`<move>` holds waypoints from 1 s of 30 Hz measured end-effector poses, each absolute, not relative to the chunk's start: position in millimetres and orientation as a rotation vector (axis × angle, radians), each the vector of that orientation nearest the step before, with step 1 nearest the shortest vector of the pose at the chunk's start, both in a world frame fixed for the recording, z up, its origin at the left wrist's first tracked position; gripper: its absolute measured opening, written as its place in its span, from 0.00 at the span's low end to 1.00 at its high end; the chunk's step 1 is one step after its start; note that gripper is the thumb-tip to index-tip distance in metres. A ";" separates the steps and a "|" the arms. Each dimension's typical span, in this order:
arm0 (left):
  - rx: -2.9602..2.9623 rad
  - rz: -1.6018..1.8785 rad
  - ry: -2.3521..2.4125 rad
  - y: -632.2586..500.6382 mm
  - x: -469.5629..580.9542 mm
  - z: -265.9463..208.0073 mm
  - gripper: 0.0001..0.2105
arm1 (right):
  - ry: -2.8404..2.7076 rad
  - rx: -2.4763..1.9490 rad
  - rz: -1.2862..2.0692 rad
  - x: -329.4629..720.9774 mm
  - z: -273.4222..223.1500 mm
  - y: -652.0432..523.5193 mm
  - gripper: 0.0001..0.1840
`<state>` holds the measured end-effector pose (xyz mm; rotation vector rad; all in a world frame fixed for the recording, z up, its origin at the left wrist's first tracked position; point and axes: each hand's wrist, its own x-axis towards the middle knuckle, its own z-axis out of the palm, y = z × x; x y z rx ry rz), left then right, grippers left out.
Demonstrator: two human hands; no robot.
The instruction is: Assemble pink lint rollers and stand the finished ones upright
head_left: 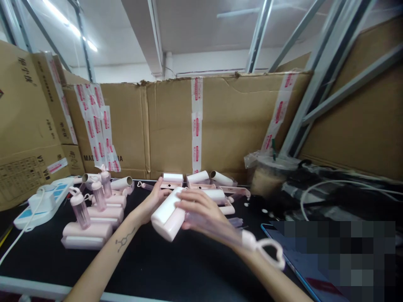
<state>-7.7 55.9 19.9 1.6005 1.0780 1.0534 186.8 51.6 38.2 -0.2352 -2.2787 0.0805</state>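
Observation:
A pink and white lint roller (169, 214) is held tilted above the black table. My left hand (154, 201) is closed around its far left end, with the fingers partly hidden behind it. My right hand (201, 205) grips its right side, fingertips on the white roll. A clear, pinkish tube handle (217, 226) with a heart-shaped loop (273, 253) runs from the roller's side across my right wrist. Whether it is fixed to the roller is hidden.
Several pink rollers (86, 233) with upright handles stand at left, beside a white power strip (44, 205). White rolls (172, 178) and pink holders lie along the cardboard wall (170, 126). At right are a drink cup (267, 172), cables and a blue-edged tablet-like device (283, 247).

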 end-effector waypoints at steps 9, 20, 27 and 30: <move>2.243 0.895 1.300 66.3 -17.8 -39.5 0.18 | -1.671 -0.894 0.751 186.6 23.6 88.9 0.24; 1.815 0.892 1.049 65.3 -18.8 -37.5 0.32 | -2.411 -0.915 -0.058 192.9 23.3 89.6 0.17; 1.816 0.844 1.046 65.3 -21.1 -37.2 0.30 | -2.485 -0.892 -0.249 188.5 36.4 80.7 0.15; 1.823 0.836 1.067 63.7 -21.5 -36.8 0.28 | -2.507 -0.954 -0.210 184.4 31.8 82.3 0.15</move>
